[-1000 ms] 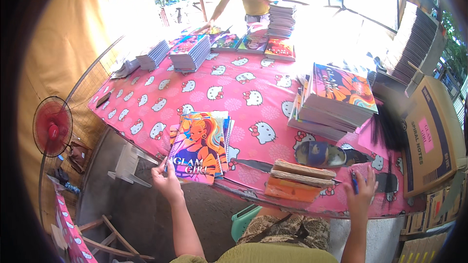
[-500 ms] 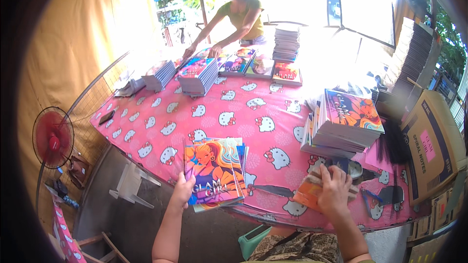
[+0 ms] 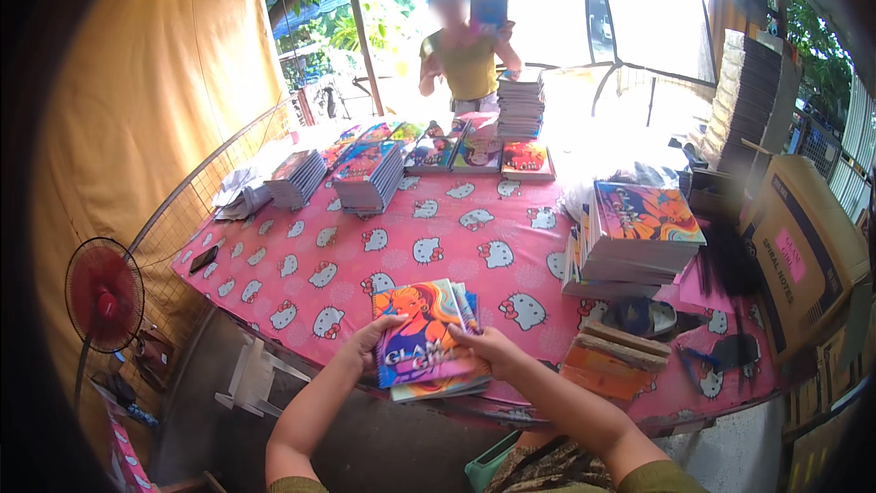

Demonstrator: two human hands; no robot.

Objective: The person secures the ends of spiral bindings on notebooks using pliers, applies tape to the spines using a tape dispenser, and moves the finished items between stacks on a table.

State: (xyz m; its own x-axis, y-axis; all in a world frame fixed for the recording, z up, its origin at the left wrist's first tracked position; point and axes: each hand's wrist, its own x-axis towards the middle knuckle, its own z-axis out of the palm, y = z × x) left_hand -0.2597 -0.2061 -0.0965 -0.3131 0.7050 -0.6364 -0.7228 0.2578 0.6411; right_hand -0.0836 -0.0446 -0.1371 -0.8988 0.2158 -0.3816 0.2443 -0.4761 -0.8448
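Observation:
At the near edge of the table I hold a small stack of notebooks point(image 3: 424, 318) with colourful illustrated covers, slightly fanned at the right. My left hand point(image 3: 367, 342) is closed on the left side of the stack, its thumb on the top cover. On the right side my right hand point(image 3: 485, 349) also grips the stack, thumb on top, other fingers hidden beneath. An orange block with worn wooden strips point(image 3: 613, 361) lies on the table, right of my right hand.
A pink patterned cloth covers the table point(image 3: 429, 251). Stacked notebooks point(image 3: 643, 228) stand at the right, beside a cardboard box point(image 3: 808, 256). More notebook piles point(image 3: 365, 184) line the far side. Across the table a person point(image 3: 470, 68) holds up a notebook point(image 3: 489, 14). A red fan point(image 3: 105, 297) stands left.
My right hand has left the orange block and moved left onto the notebooks. The person opposite has straightened up from the piles and raised a notebook.

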